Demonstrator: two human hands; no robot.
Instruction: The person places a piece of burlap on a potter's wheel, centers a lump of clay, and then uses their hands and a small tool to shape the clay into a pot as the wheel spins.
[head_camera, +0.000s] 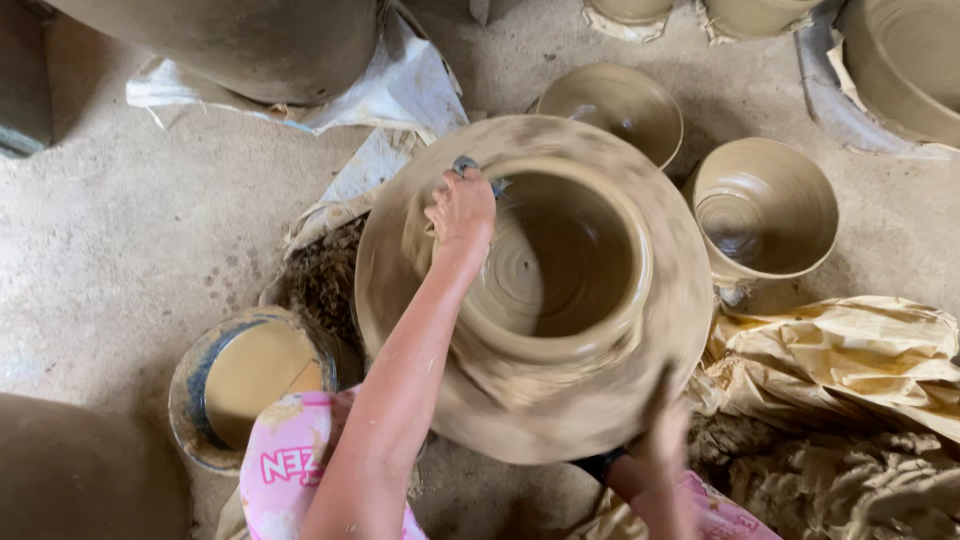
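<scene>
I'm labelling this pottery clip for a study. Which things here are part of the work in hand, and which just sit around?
In hand:
- large wet clay pot
- left hand on its rim, pressing a small grey tool
- right hand on its outer wall

Lying about:
- two finished bowls
- bucket of slip
- crumpled plastic sheet
- clay lumps

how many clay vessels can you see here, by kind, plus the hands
Big pot being shaped: 1
Finished open bowls: 2
Bucket of slip: 1
Vessels cut off by the frame edges: at least 4, kinds unclear
Hands, left hand and right hand: 2
Total: at least 10
</scene>
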